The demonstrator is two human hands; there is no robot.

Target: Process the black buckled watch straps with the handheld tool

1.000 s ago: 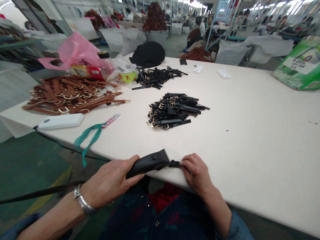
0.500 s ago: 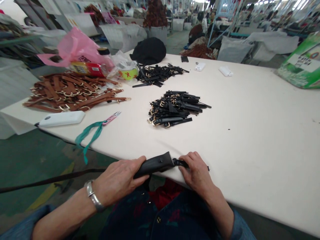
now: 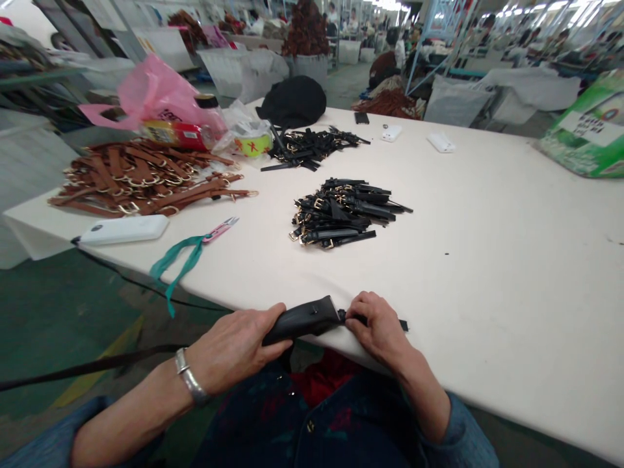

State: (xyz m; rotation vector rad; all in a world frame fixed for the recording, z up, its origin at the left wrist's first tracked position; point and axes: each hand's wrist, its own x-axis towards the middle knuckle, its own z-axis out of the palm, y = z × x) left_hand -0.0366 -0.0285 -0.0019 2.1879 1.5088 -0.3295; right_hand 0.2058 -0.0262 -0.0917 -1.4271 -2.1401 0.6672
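Observation:
My left hand (image 3: 236,351) is wrapped round a black handheld tool (image 3: 302,320), shaped like a hair clipper with a small knob on its top face. Its wider, pale-edged end points right. Close to that end, my right hand (image 3: 375,325) pinches a narrow black strap (image 3: 403,325) at the table's front edge. One dark end of the strap shows between the fingers and the tool, and the other pokes out on the right. Fingers hide its middle, and I cannot tell if tool and strap touch. Ahead lies a pile of black buckled straps (image 3: 346,211).
More black straps (image 3: 312,146) and a black cap (image 3: 292,101) lie behind. Brown straps (image 3: 136,175), a pink bag (image 3: 151,91), a white power bank (image 3: 124,229) and pink thread snips (image 3: 220,229) with teal ribbon occupy the left. A green bag (image 3: 587,136) stands far right.
My right hand has shifted slightly left along the strap, towards the tool, and more of the strap's right end shows. My left hand keeps its hold. The view has shifted slightly.

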